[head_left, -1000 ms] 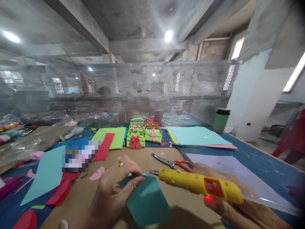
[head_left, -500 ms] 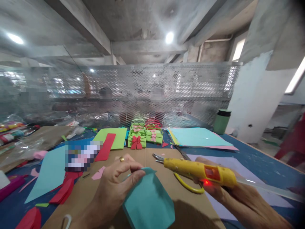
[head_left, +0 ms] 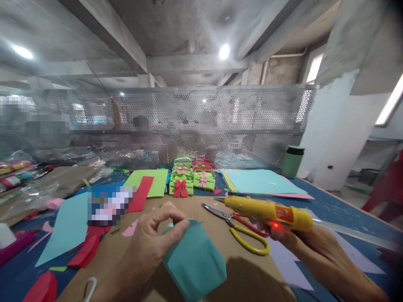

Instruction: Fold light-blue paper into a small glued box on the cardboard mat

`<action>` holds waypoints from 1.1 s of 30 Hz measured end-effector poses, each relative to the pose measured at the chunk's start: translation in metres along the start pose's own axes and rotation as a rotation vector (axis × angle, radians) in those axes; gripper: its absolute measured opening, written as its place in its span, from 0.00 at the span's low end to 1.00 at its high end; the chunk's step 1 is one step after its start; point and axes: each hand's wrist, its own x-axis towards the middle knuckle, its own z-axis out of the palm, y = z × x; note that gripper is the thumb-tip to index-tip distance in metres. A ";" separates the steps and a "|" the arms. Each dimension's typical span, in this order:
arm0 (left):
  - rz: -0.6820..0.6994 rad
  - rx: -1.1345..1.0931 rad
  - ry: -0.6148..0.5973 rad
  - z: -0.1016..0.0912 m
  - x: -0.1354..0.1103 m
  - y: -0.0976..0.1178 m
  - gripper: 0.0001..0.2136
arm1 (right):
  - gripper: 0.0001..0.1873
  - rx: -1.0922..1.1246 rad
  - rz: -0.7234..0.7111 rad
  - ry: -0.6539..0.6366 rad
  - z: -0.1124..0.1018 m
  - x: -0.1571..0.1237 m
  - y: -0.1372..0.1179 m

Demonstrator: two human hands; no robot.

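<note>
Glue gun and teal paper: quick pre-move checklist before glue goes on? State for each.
1. Left hand grips the teal paper: ok.
2. Right hand holds the glue gun: ok.
3. Gun powered, red light on: ok.
4. Nozzle at the paper: not ok, it points left, apart from and above the fold.
5. Scissors out of the path: not ok, they lie open under the gun.
6. Glue at the nozzle tip: cannot tell.

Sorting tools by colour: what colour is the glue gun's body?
Yellow; the glue gun, in the right hand, shows clearly in the head view.
</note>
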 end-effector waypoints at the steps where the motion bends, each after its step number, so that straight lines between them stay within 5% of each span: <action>1: -0.007 0.000 0.001 0.000 0.000 0.001 0.08 | 0.23 0.009 -0.007 0.001 0.000 0.001 0.001; 11: -0.172 0.044 0.026 -0.003 0.002 0.014 0.10 | 0.27 0.033 0.064 0.028 0.000 0.005 0.023; 17: 0.238 0.272 0.229 0.000 -0.001 -0.003 0.03 | 0.25 -0.117 0.052 0.006 -0.014 0.018 0.025; 22: 0.725 0.660 0.403 -0.020 0.006 -0.016 0.06 | 0.17 -0.357 0.000 -0.107 -0.033 0.014 0.048; 25: 0.925 0.914 0.401 -0.024 0.004 -0.013 0.09 | 0.10 -0.522 -0.007 -0.215 -0.038 0.000 0.074; 28: 0.794 1.003 0.296 -0.009 -0.010 -0.006 0.09 | 0.13 -0.632 0.028 -0.239 -0.036 -0.011 0.101; 33: 0.917 1.154 0.033 0.034 -0.046 -0.012 0.12 | 0.18 -0.384 0.035 -0.178 -0.030 -0.012 0.109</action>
